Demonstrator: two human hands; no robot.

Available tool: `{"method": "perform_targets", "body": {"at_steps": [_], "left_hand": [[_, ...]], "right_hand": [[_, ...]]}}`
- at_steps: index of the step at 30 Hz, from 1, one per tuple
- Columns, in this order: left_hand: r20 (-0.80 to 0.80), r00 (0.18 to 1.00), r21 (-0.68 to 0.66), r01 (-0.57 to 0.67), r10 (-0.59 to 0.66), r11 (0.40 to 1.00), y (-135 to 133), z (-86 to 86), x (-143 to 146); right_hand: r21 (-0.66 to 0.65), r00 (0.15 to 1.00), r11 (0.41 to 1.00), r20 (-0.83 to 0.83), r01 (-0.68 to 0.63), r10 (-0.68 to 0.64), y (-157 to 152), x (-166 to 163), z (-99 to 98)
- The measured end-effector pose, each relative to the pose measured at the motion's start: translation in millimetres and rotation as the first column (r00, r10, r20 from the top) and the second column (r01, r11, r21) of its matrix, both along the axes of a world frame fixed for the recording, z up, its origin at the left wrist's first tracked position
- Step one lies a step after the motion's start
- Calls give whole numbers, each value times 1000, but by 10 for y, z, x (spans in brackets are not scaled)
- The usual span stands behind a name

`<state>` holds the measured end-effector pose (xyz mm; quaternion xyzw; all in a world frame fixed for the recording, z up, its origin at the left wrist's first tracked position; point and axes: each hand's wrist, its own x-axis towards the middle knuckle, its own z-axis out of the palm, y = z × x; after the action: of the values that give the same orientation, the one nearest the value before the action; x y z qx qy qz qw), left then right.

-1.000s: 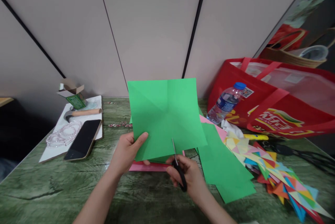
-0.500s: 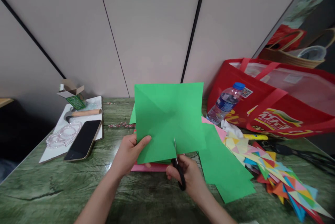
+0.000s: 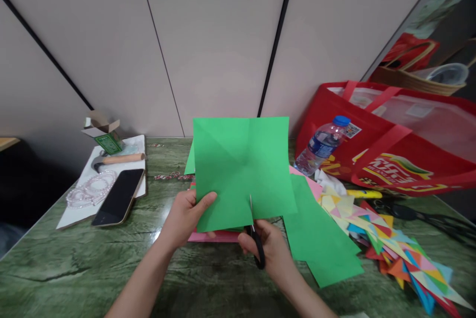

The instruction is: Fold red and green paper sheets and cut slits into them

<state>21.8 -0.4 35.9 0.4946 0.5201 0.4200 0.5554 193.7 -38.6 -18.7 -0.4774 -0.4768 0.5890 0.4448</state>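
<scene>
My left hand point(image 3: 186, 216) pinches the lower left edge of a green sheet of paper point(image 3: 238, 164), thumb in front and fingers behind. The sheet is held up off the table and has faint crease lines. In my right hand point(image 3: 269, 246) is a pair of black-handled scissors point(image 3: 256, 246), its blades set into a cut that runs up from the sheet's bottom edge. Under the raised sheet lies pink paper point(image 3: 213, 236), mostly hidden. More green paper point(image 3: 323, 243) rests on the table to the right of my right hand.
To the right stand a red bag point(image 3: 390, 144) and a water bottle point(image 3: 322, 144), with colourful folded paper pieces point(image 3: 405, 253) in front. At left, a phone point(image 3: 119, 196), a hammer-like tool point(image 3: 122, 159) and a small box point(image 3: 106, 134) lie on a white board point(image 3: 78, 219).
Both hands hold nearly the same place. The cut looks slightly wider, with the sheet's right part swung a little outward. The whole view has shifted very slightly.
</scene>
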Motion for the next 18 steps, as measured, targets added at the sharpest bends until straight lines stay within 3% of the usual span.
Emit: {"method": "perform_targets", "body": {"at_steps": [18], "left_hand": [[-64, 998, 23, -11, 13, 1000, 20, -20, -18]], "right_hand": [[-81, 1000, 996, -12, 20, -21, 4, -11, 8]]}}
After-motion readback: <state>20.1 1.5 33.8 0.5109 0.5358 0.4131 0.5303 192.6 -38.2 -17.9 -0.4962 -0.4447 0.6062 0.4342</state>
